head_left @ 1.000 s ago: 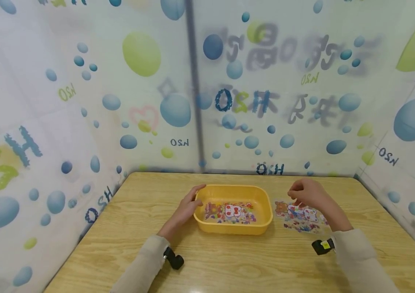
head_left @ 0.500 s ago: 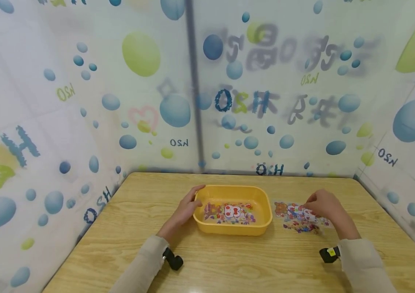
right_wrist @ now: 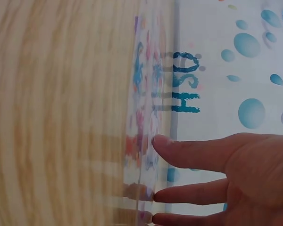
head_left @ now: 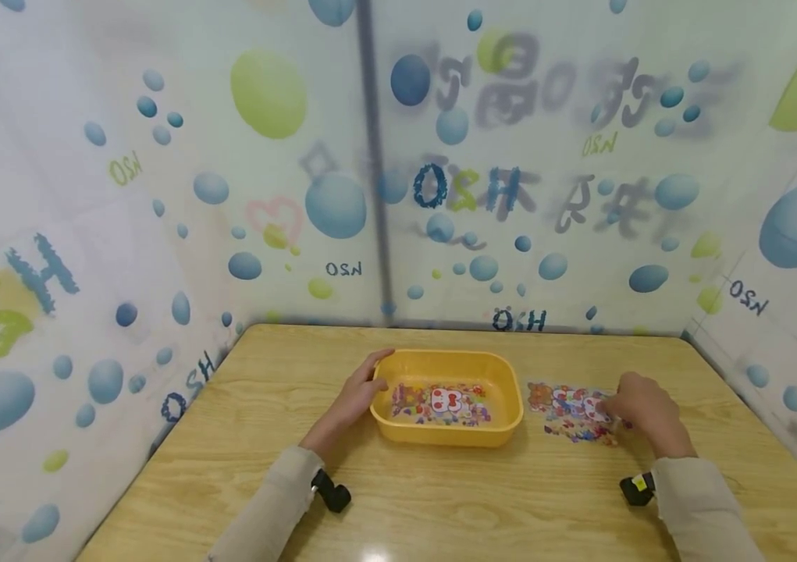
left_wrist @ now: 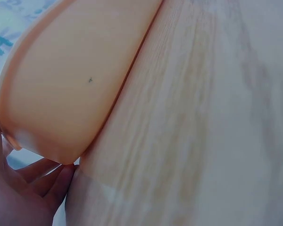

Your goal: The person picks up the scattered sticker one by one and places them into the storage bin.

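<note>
In the head view a yellow plastic basin (head_left: 447, 437) stands on the table, holding a clear printed sheet (head_left: 446, 401) with a white cartoon figure and colourful shapes. My left hand (head_left: 354, 396) grips the basin's left end, thumb over the rim and fingers outside. The left wrist view shows that hand (left_wrist: 33, 188) at the end of the basin wall (left_wrist: 70, 84). To the right of the basin lies another clear sheet (head_left: 567, 402) printed with cartoon figures. My right hand (head_left: 644, 410) is at its right end. In the right wrist view the straight fingers and thumb (right_wrist: 188, 153) touch the sheet (right_wrist: 141, 103).
The wooden table (head_left: 454, 507) extends in front of the basin and to both sides. A patterned curtain (head_left: 286, 195) hangs behind and at the sides. Each sleeved wrist wears a small black camera (head_left: 331, 492).
My right hand has moved right and down, from above the right-hand sheet to its right end. The left hand stays on the basin. The head view has tilted slightly down.
</note>
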`<control>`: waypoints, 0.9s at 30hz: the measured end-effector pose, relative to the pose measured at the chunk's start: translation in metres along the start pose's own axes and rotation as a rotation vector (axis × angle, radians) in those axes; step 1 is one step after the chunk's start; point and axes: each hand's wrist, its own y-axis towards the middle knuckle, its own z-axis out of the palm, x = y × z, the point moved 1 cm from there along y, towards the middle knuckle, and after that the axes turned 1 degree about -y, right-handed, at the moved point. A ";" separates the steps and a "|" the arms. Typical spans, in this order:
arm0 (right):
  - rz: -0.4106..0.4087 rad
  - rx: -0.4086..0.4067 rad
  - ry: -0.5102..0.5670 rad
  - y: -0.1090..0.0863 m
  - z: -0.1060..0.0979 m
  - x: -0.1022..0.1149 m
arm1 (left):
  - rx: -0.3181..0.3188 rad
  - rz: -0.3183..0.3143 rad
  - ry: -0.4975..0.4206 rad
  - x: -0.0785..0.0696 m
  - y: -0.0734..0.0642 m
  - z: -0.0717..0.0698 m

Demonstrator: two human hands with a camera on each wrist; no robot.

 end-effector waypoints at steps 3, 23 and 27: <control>0.010 0.004 -0.013 0.002 0.001 -0.001 | 0.006 0.002 0.001 0.001 -0.002 0.000; -0.022 0.007 -0.060 0.008 0.004 -0.005 | 0.009 -0.002 -0.023 0.000 -0.003 0.000; -0.019 0.008 -0.064 0.007 0.003 -0.003 | 0.015 -0.006 -0.025 0.001 -0.001 -0.001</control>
